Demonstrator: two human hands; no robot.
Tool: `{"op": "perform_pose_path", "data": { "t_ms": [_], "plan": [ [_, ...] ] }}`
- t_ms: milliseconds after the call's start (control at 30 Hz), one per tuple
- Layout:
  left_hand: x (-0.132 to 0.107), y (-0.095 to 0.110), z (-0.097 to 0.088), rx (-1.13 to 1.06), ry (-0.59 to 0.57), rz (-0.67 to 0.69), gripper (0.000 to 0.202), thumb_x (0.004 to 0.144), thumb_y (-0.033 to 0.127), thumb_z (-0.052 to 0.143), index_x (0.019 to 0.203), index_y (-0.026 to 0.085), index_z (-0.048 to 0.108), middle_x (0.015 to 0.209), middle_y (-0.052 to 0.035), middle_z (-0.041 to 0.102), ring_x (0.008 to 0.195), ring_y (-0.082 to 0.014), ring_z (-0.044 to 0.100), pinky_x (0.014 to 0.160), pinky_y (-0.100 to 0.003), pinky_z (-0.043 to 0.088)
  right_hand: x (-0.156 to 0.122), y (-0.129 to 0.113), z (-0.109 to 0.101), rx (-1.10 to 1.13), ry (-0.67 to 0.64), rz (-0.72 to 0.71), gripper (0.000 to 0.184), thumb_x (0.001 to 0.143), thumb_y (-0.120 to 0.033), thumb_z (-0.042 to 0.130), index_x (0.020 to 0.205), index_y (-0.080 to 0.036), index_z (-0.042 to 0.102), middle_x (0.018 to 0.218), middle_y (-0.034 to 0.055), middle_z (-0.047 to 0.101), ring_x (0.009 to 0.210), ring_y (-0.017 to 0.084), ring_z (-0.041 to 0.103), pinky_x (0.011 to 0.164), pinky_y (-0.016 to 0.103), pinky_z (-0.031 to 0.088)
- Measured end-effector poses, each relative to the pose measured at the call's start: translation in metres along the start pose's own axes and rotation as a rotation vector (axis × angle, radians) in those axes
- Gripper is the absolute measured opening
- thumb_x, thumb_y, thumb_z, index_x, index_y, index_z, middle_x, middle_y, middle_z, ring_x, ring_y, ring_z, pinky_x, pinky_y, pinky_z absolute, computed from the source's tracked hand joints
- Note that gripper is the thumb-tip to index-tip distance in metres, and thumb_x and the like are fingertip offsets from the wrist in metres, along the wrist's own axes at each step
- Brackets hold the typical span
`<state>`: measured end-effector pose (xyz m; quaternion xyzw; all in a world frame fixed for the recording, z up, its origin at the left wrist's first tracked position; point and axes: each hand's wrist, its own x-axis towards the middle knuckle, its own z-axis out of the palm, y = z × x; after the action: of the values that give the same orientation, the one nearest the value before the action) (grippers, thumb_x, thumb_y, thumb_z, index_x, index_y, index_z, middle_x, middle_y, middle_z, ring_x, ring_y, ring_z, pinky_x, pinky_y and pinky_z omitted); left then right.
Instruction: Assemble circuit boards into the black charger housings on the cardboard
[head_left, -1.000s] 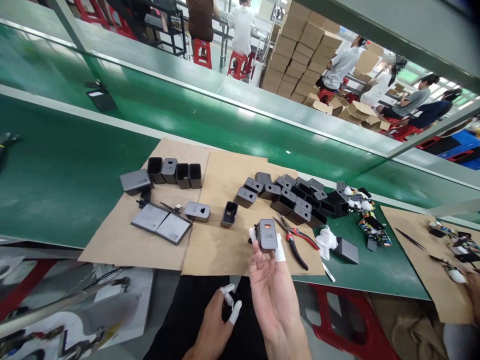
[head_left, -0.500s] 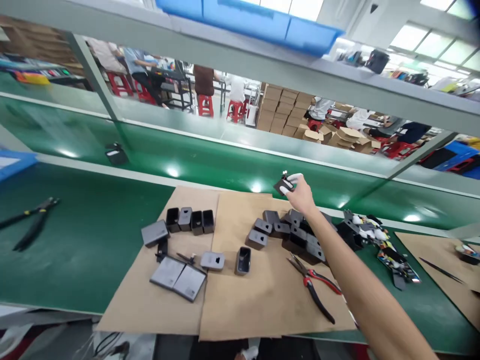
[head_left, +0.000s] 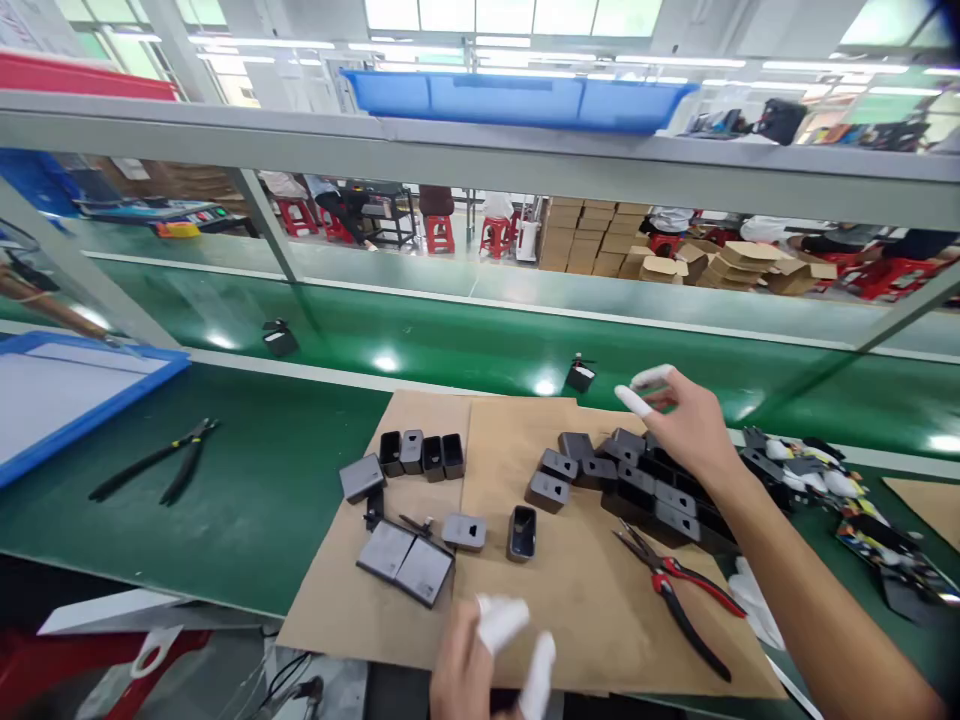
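Note:
My right hand (head_left: 688, 412), with white finger cots on thumb and finger, hangs above the far edge of the work area. Its fingers are apart and hold nothing. Just left of it, a small black part with a white label (head_left: 580, 376) lies on the green belt. My left hand (head_left: 469, 660), slightly blurred and also in white cots, is low at the near edge with its fingers spread. In front of it are an open black case (head_left: 523, 533), a grey-topped case (head_left: 464, 531) and two joined flat grey pieces (head_left: 406, 560). Red-and-black pliers (head_left: 675, 590) lie below my right forearm.
Several black cases (head_left: 622, 470) cluster on the cardboard (head_left: 555, 600). Loose electronic parts (head_left: 817, 480) are heaped at right. Black-handled cutters (head_left: 161, 460) and a blue-rimmed tray (head_left: 82, 400) lie at left. A shelf beam (head_left: 480, 160) crosses above. People sit beyond the belt.
My right hand has let go of the small black part, which now lies on the belt, and moved right with fingers parted. My left hand has risen into view at the bottom.

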<state>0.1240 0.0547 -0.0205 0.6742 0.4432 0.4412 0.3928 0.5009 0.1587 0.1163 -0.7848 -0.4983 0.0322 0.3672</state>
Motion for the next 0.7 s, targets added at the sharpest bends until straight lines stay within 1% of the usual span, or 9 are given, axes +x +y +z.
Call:
{"op": "perform_pose_path", "data": {
  "t_ms": [33,67,167,233,300,367,467,533,700],
  "plan": [
    [0.016,0.01,0.003,0.044,0.04,0.048,0.033,0.095,0.029,0.079,0.128,0.032,0.075,0.121,-0.0116,0.072,0.122,-0.0341,0.067,0.105,-0.054,0.056,-0.03,0.001,-0.015,0.033,0.037,-0.072,0.026,0.096,-0.051,0.075,0.102,-0.026,0.071,0.099,0.0037,0.079,0.084,0.023,0.074,0.081,0.036,0.055],
    [0.031,0.02,0.007,0.182,0.113,0.15,0.034,0.096,0.027,0.078,0.129,0.028,0.073,0.119,-0.0129,0.072,0.121,-0.035,0.066,0.104,-0.055,0.055,-0.063,0.004,-0.027,0.051,0.081,-0.129,0.025,0.097,-0.05,0.073,0.102,-0.026,0.072,0.094,0.0029,0.078,0.081,0.022,0.071,0.08,0.036,0.055],
    [0.069,0.037,0.011,0.545,0.144,0.358,0.035,0.097,0.027,0.071,0.13,0.02,0.068,0.129,-0.0186,0.067,0.126,-0.0401,0.061,0.107,-0.062,0.051,-0.155,0.025,-0.045,0.026,0.115,-0.059,0.022,0.101,-0.049,0.068,0.102,-0.027,0.072,0.087,0.0017,0.074,0.078,0.022,0.066,0.077,0.036,0.054],
    [0.084,0.036,0.004,0.711,0.09,0.358,0.039,0.097,0.029,0.065,0.136,0.021,0.065,0.141,-0.0204,0.061,0.134,-0.0459,0.055,0.105,-0.068,0.048,-0.202,0.046,-0.041,-0.032,0.074,0.003,0.023,0.104,-0.049,0.064,0.105,-0.027,0.071,0.092,0.0032,0.075,0.08,0.024,0.068,0.076,0.037,0.055],
    [0.094,0.028,-0.01,0.747,-0.059,0.337,0.045,0.098,0.028,0.06,0.143,0.023,0.06,0.151,-0.0193,0.055,0.14,-0.0453,0.053,0.106,-0.066,0.049,-0.232,0.068,-0.029,-0.157,-0.004,-0.053,0.028,0.103,-0.05,0.066,0.118,-0.027,0.07,0.111,0.0079,0.077,0.102,0.03,0.072,0.091,0.044,0.057],
    [0.104,0.021,-0.025,0.715,-0.225,0.317,0.042,0.099,0.029,0.058,0.141,0.025,0.06,0.145,-0.0149,0.06,0.136,-0.0394,0.058,0.105,-0.057,0.053,-0.248,0.083,-0.014,-0.298,-0.021,-0.098,0.039,0.099,-0.054,0.07,0.126,-0.026,0.067,0.125,0.0126,0.073,0.117,0.037,0.069,0.101,0.052,0.054],
    [0.116,0.021,-0.039,0.646,-0.368,0.196,0.027,0.101,0.037,0.058,0.125,0.027,0.067,0.127,-0.008,0.069,0.117,-0.032,0.069,0.093,-0.046,0.057,-0.255,0.088,0.004,-0.444,0.011,-0.125,0.038,0.098,-0.058,0.07,0.113,-0.023,0.067,0.123,0.0156,0.07,0.114,0.039,0.067,0.1,0.053,0.052],
    [0.119,0.026,-0.042,0.558,-0.312,0.114,0.024,0.1,0.044,0.063,0.117,0.027,0.068,0.122,-0.006,0.071,0.111,-0.0299,0.071,0.09,-0.043,0.058,-0.254,0.085,0.011,-0.52,0.041,-0.14,0.03,0.104,-0.053,0.062,0.103,-0.023,0.066,0.115,0.0151,0.07,0.107,0.037,0.066,0.097,0.052,0.051],
    [0.096,0.039,-0.037,-0.036,0.078,-0.121,0.041,0.085,0.053,0.082,0.106,0.024,0.062,0.1,-0.0034,0.072,0.094,-0.0239,0.074,0.087,-0.038,0.062,-0.255,0.093,0.017,-0.554,0.068,-0.257,0.033,0.109,-0.044,0.047,0.095,-0.025,0.071,0.102,0.0134,0.066,0.098,0.035,0.061,0.089,0.05,0.046]
  ]
}}
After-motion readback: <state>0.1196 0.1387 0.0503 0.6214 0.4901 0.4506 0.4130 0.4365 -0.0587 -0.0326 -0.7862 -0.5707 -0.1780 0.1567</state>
